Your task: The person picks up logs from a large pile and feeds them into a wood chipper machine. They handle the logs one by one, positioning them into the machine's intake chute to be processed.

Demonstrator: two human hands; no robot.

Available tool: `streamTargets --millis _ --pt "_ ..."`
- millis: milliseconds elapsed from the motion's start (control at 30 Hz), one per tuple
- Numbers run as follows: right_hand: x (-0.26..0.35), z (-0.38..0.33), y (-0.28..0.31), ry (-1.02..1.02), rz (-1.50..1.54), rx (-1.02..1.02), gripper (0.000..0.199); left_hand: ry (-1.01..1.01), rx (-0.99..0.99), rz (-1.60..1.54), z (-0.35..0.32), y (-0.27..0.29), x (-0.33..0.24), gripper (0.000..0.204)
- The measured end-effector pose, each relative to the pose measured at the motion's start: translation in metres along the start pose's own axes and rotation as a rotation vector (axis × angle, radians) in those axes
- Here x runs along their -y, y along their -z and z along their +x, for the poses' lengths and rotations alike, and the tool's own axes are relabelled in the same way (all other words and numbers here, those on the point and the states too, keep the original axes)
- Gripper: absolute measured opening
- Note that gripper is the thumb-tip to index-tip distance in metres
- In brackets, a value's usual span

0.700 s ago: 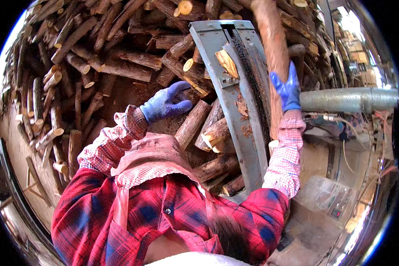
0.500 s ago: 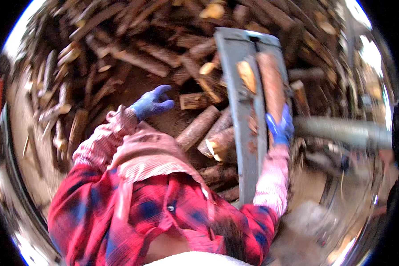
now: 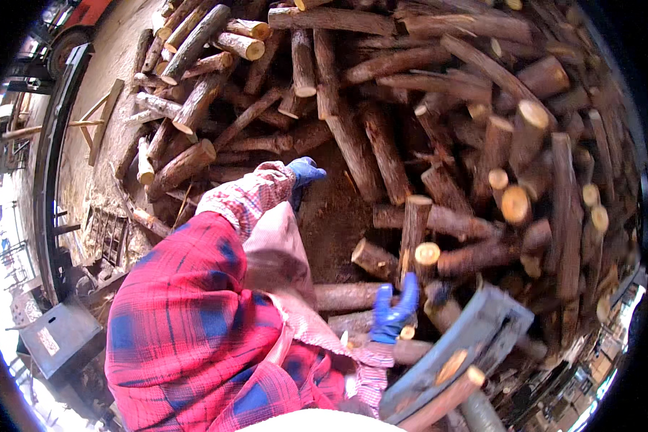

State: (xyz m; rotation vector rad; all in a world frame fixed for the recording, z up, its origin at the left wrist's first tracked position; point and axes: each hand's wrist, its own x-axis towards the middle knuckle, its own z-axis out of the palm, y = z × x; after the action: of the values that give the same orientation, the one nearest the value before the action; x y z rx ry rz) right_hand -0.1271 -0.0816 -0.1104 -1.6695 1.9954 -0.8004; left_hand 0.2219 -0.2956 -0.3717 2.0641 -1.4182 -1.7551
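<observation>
Step in hand, I judge: reaching toward the pile (image 3: 387, 155). My right grip (image 3: 394, 317) is wide, holding nothing; my left grip's (image 3: 307, 171) closure I cannot tell. One log (image 3: 439, 405) lies along the bed (image 3: 455, 338). Next move probably calls for grasping another.

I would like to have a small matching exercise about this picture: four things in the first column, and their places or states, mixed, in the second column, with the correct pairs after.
Things
1. left gloved hand
2. right gloved hand
3. orange-brown log
4. metal box

Places or states
A. open, beside the blue-grey metal bed
B. grey, at the lower left of the picture
C. near the middle of the picture, close to the pink apron
D. at the lower edge, right of the middle, pale cut end showing

Right pairs: 1-C, 2-A, 3-D, 4-B
</observation>
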Motion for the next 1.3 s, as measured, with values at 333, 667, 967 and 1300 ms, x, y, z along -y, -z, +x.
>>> streamTargets --millis 333,667,967,1300 --pt "0.008 0.121 -0.225 -0.670 0.570 0.387 0.055 0.366 -0.260 -0.198 0.237 0.099 -0.046 0.090" --pt "-0.026 0.142 -0.279 -0.983 0.804 0.372 0.054 -0.315 -0.288 -0.938 0.283 0.106 -0.032 0.043" --pt "0.121 0.290 -0.355 -1.109 1.653 0.723 0.065 0.159 0.454 -1.521 -0.017 0.229 -0.124 0.059" --pt "0.081 0.131 -0.173 -0.777 1.791 0.793 0.061 -0.579 0.335 -0.632 -0.196 0.018 -0.092 0.059"
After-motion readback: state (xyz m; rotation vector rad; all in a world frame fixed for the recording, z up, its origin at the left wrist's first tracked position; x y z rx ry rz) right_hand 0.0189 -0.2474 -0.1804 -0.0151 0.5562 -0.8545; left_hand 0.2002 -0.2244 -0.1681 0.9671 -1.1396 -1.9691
